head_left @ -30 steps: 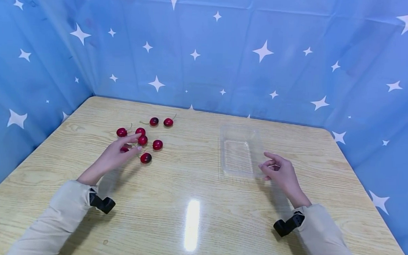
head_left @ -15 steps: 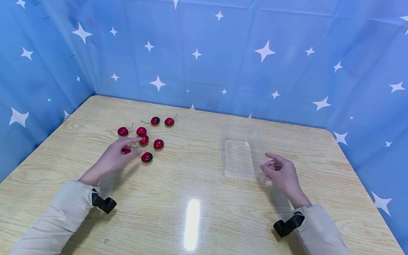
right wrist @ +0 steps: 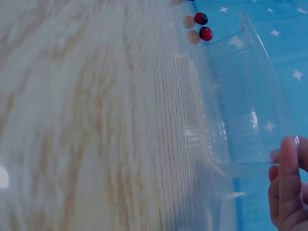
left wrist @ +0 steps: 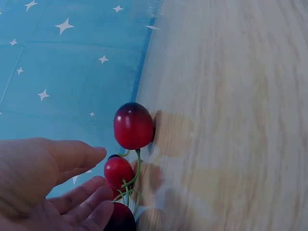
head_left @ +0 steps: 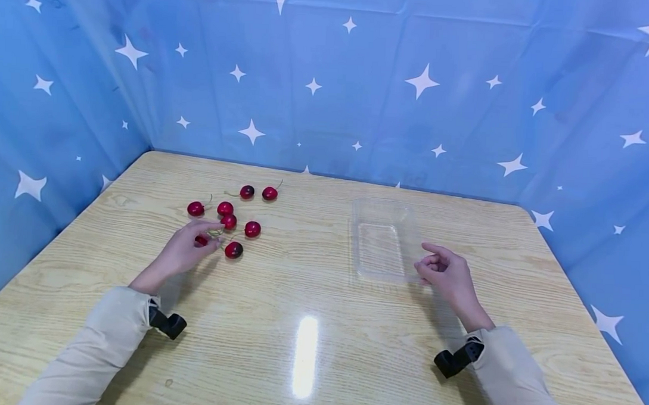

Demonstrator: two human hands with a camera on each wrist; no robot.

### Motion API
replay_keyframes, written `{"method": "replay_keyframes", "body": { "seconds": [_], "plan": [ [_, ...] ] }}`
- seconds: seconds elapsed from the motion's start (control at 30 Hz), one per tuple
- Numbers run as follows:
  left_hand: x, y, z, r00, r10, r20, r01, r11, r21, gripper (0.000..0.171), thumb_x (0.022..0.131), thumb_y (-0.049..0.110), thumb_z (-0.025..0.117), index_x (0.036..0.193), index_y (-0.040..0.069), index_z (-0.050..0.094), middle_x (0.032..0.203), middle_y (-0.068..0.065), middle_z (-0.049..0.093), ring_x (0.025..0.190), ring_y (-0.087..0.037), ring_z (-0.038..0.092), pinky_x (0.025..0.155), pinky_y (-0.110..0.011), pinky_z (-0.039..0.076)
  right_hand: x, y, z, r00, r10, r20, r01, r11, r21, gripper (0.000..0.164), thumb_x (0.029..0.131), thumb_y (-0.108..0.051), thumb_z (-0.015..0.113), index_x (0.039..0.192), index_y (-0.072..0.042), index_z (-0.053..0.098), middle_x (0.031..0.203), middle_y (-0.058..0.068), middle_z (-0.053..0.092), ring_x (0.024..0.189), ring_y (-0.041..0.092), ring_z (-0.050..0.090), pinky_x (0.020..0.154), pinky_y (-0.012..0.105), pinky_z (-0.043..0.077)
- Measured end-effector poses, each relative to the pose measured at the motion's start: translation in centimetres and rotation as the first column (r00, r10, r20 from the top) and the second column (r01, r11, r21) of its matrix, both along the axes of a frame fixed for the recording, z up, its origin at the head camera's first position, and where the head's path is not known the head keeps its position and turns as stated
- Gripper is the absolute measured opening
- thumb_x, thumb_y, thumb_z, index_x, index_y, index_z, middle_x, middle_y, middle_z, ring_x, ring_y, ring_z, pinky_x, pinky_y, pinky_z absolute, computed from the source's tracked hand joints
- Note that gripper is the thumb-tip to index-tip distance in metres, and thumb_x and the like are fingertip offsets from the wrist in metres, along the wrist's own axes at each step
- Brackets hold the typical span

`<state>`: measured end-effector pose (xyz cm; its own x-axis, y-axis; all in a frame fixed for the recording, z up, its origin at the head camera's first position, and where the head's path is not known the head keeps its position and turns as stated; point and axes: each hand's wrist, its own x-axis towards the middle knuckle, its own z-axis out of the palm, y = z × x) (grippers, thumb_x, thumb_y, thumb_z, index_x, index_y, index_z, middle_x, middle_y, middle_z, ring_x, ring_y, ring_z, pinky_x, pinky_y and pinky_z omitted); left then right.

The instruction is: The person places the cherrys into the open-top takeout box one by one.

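On a pale wood-grain table (head_left: 234,342), the right hand (head_left: 448,277) pinches the right rim of a clear, rectangular plastic container (head_left: 379,252). At left, the left hand (head_left: 184,245) parts thumb and fingers among glossy red, green-stemmed cherries (head_left: 234,250). Farthest hangs a blue, white-starred curtain (head_left: 327,119).

On the bench (head_left: 256,307), backed by a curtain (head_left: 327,113), cherries (head_left: 252,230) are scattered at the left, with the left hand (head_left: 186,246) placed at their near side, while the container (head_left: 379,252) is set well to their right, beside the right hand (head_left: 448,273).
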<state>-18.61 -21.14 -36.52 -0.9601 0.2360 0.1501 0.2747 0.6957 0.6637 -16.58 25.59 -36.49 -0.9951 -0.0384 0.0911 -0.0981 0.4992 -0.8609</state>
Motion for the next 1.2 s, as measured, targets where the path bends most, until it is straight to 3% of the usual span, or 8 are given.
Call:
{"method": "replay_keyframes", "body": {
  "seconds": [0.5,0.77,1.07,1.2],
  "plan": [
    [-0.3,0.2,-0.8,0.998,-0.036,0.055,0.036,0.999,-0.006,0.036,0.082,0.003,0.059,0.115,-0.01,0.052,0.111,-0.027,0.054,0.096,-0.036,0.055,0.081,-0.043,0.045,0.0,0.0,0.1,1.0,0.0,-0.01,0.0,1.0,0.003,0.045,0.084,-0.007,0.059,0.125,0.007,0.044,0.084,0.017,0.059,0.061,0.021,0.059,0.057,0.03,0.051],
    [-0.7,0.0,-1.1,0.999,-0.033,0.033,0.032,0.999,0.021,0.036,0.08,0.003,0.062,0.113,-0.009,0.054,0.103,-0.025,0.055,0.085,-0.033,0.058,0.073,-0.04,0.048,0.0,0.0,0.1,1.0,0.003,0.001,-0.003,1.0,0.001,0.046,0.084,-0.007,0.058,0.125,0.007,0.043,0.084,0.015,0.058,0.062,0.019,0.058,0.058,0.03,0.051],
    [-0.6,-0.1,-0.9,0.998,0.007,0.07,-0.007,1.0,-0.006,0.04,0.081,0.008,0.062,0.117,-0.007,0.052,0.107,-0.025,0.047,0.082,-0.029,0.056,0.063,-0.031,0.046,0.0,0.0,0.1,1.0,-0.006,0.004,0.006,1.0,-0.028,0.045,0.083,-0.004,0.058,0.125,0.007,0.044,0.08,0.005,0.058,0.062,0.02,0.058,0.056,0.031,0.05],
    [-0.6,-0.2,-1.3,0.997,-0.013,0.079,0.013,1.0,-0.002,0.04,0.081,0.008,0.062,0.116,-0.008,0.052,0.105,-0.024,0.052,0.079,-0.026,0.057,0.063,-0.03,0.046,0.0,0.0,0.0,1.0,0.01,0.002,-0.01,0.999,-0.033,0.045,0.084,-0.004,0.057,0.125,0.007,0.044,0.082,0.011,0.058,0.062,0.02,0.058,0.057,0.031,0.051]
  ]
}}
